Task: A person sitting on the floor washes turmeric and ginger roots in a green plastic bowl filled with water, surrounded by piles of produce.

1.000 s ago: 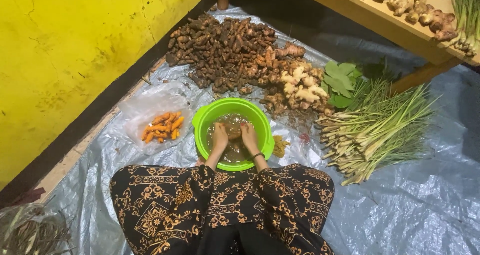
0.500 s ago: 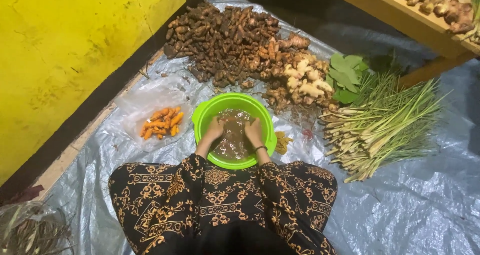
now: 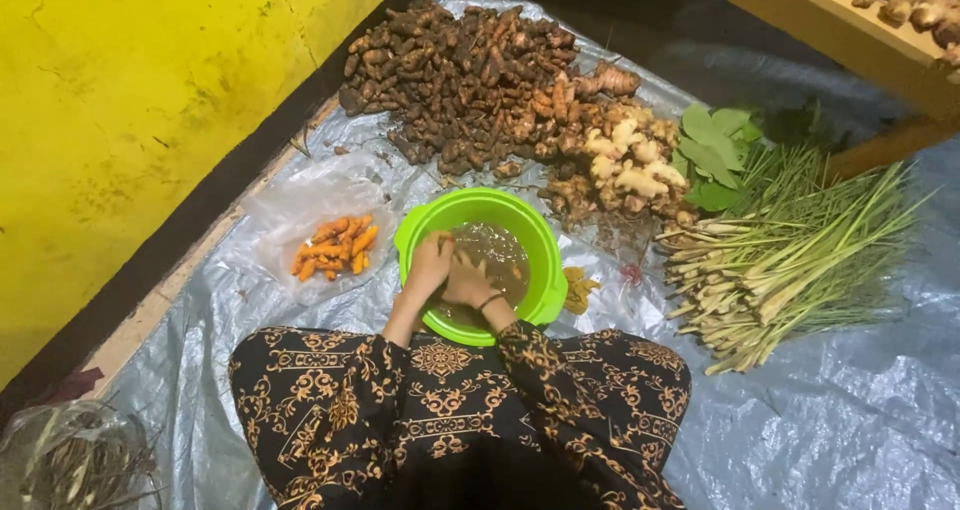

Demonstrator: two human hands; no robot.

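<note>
Your left hand [image 3: 428, 267] and right hand [image 3: 468, 280] meet inside the green basin [image 3: 545, 270] of murky water on the tarp's middle, fingers curled together around something small that you cannot make out, equally near both.
</note>
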